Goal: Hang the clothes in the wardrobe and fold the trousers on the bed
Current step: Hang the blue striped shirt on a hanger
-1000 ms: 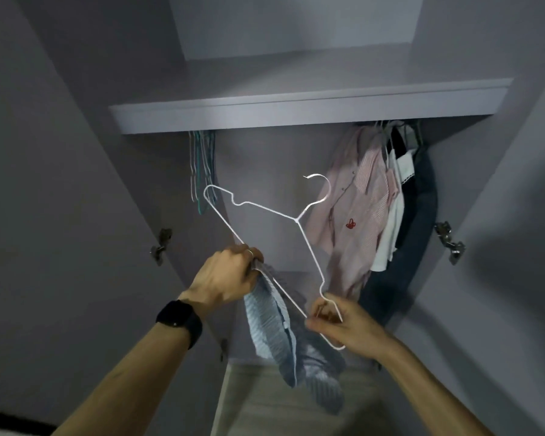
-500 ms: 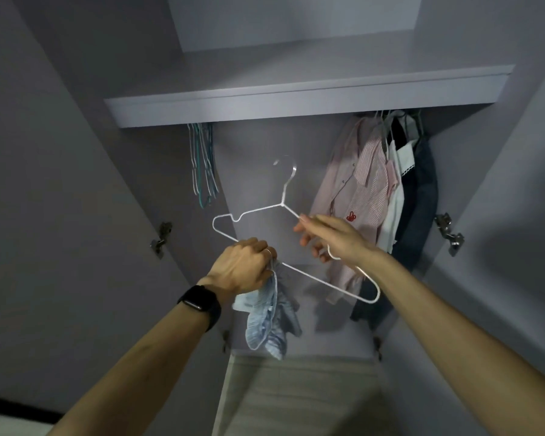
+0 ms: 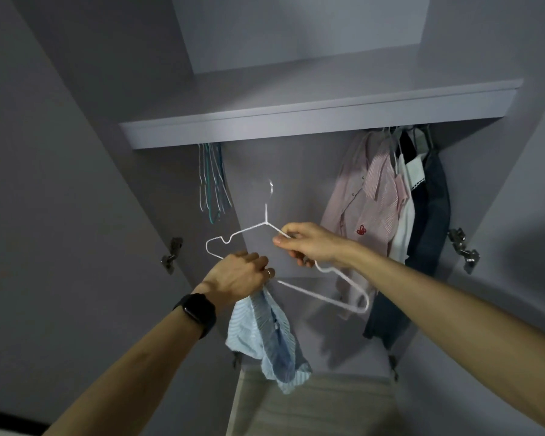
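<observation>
A: What does the left hand [image 3: 239, 275] have in its grip?

B: The grip is closed tight round a bunched blue striped shirt [image 3: 265, 335]; the cloth hangs down from the fist in the lower centre of the frame; the white wire hanger [image 3: 266, 219] runs by the knuckles, but I cannot tell whether the fingers hold it too; there is a ring [image 3: 268, 272] on one finger and a black watch [image 3: 197, 313] on the wrist.

A: And the right hand [image 3: 312, 243]?

B: Its grip is narrow; thumb and forefinger pinch the hanger's right sloping arm just below the neck; the other fingers curl under the wire.

A: Where does the hanger sit?

B: At the centre of the frame, hook pointing up, well below the wardrobe shelf [image 3: 296, 121]; it hangs on nothing but the hands; the shirt is not on it.

A: What else is inside?

B: At upper left under the shelf, a bunch of empty hangers [image 3: 211, 180]; at right, a pink striped shirt [image 3: 368, 215], a white garment [image 3: 405, 221] and a dark garment [image 3: 428, 221] hanging side by side, touching.
</observation>
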Motion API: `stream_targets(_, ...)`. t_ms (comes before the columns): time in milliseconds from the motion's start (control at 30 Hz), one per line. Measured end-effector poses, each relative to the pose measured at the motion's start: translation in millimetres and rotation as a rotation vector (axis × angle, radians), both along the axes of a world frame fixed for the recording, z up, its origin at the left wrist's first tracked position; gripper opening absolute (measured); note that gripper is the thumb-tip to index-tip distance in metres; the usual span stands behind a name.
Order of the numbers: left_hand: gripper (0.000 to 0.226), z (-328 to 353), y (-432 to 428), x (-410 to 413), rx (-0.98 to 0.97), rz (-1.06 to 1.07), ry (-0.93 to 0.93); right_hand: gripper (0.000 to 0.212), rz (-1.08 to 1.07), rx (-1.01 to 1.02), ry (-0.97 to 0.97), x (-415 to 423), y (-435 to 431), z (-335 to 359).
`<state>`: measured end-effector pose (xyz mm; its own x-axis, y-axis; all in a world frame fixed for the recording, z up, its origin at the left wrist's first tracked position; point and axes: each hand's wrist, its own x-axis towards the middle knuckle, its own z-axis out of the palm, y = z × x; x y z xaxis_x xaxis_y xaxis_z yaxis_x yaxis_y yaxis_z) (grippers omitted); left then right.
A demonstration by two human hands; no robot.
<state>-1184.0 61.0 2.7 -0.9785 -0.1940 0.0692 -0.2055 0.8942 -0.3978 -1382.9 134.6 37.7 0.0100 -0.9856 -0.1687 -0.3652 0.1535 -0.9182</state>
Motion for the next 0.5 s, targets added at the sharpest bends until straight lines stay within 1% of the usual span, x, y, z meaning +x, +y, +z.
stream_targets(100,0.033,1.6,-5.5,5.7,-0.035,-0.048,-0.055,0.029,0.052,0.234,-0.240,-6.5,-2.9,7.5)
stream_targets(133,0.035,1.3,-5.7,6.0,-0.039,-0.042,-0.058,0.029,0.040,0.283,-0.267,-6.2,-4.2,8.8)
stream_targets(167,0.033,2.8,-3.8,5.2,-0.038,-0.022,-0.065,0.032,0.015,0.302,-0.239,-4.4,-6.7,7.5)
stream_targets(200,0.029,5.6,0.5,3.4,-0.026,0.012,-0.078,0.034,-0.017,0.297,-0.189,-0.6,-9.0,4.3)
stream_targets(233,0.023,7.5,5.3,0.9,0.012,0.055,-0.086,0.031,-0.053,0.267,-0.160,3.3,-9.6,0.1)
stream_targets(267,0.021,8.7,9.4,-1.9,0.076,0.129,-0.079,0.026,-0.094,0.229,-0.172,5.8,-9.7,-5.1)
stream_targets(333,0.024,14.3,13.5,-5.3,0.206,0.336,-0.039,0.017,-0.177,0.165,-0.307,5.8,-8.0,-13.9)
stream_targets(400,0.026,18.9,11.7,-5.0,0.282,0.469,0.010,0.007,-0.249,0.136,-0.469,-1.7,-5.1,-18.1)
stream_targets(433,0.030,21.2,9.5,-4.8,0.308,0.498,0.030,0.009,-0.291,0.135,-0.567,-5.4,-3.3,-18.3)
stream_targets(467,0.040,24.2,7.1,-4.3,0.350,0.523,0.054,0.023,-0.353,0.139,-0.658,-8.9,-1.7,-17.4)
stream_targets(500,0.056,27.6,6.2,-3.5,0.424,0.544,0.098,0.036,-0.436,0.130,-0.697,-12.5,0.2,-16.8)
